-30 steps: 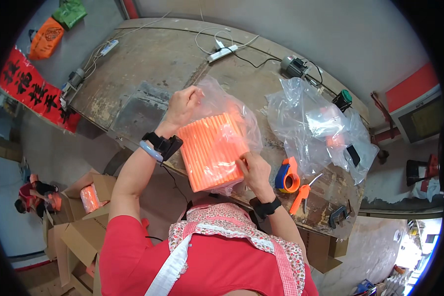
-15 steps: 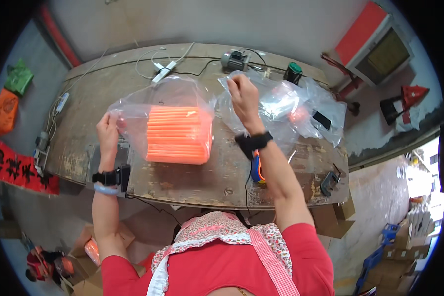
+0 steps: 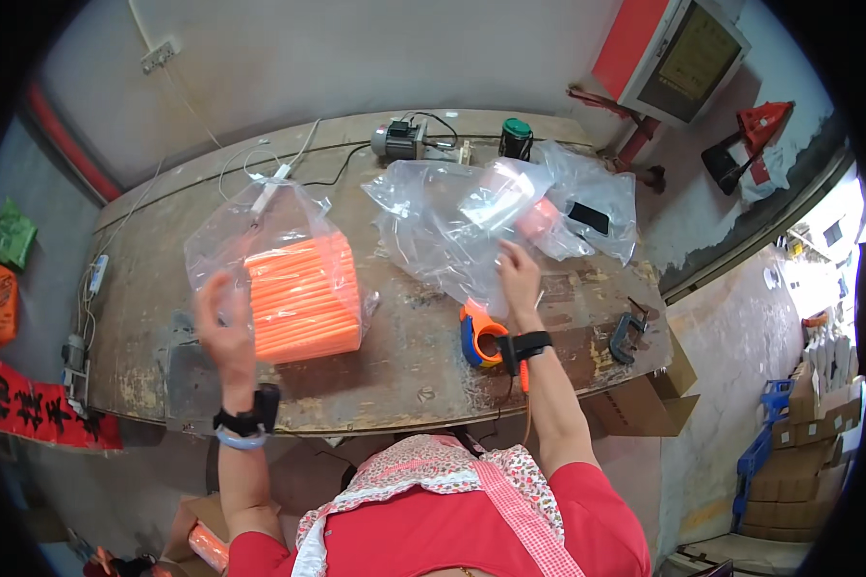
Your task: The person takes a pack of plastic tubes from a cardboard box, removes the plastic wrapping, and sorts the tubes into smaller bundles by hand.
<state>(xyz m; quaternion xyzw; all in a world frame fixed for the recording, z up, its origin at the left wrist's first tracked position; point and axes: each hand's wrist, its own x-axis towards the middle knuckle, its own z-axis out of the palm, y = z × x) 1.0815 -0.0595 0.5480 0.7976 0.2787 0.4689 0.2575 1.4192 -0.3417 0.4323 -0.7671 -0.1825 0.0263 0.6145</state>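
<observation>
A bundle of orange tubes [image 3: 303,308] stands in a clear plastic bag [image 3: 223,231] on the left of the worktable, the bag's loose mouth spreading to the left. My left hand [image 3: 226,332] is beside the bundle's left side, fingers parted and nothing seen in them. My right hand [image 3: 520,281] is at the near edge of a heap of clear plastic bags [image 3: 433,221]. Its fingers are loosely bent and apart, with no held thing visible. Just left of that wrist lies a blue and orange tape dispenser [image 3: 478,337].
A grey motor [image 3: 398,140], a power strip [image 3: 271,187] and a green-lidded jar [image 3: 516,138] are at the back. A black phone [image 3: 588,217] lies on the bags. A clamp [image 3: 628,332] grips the right edge. Cartons [image 3: 635,409] stand below it.
My left hand has let go of the bag's edge. My right hand has lowered toward the tape dispenser. The view has shifted, so the bundle appears further left.
</observation>
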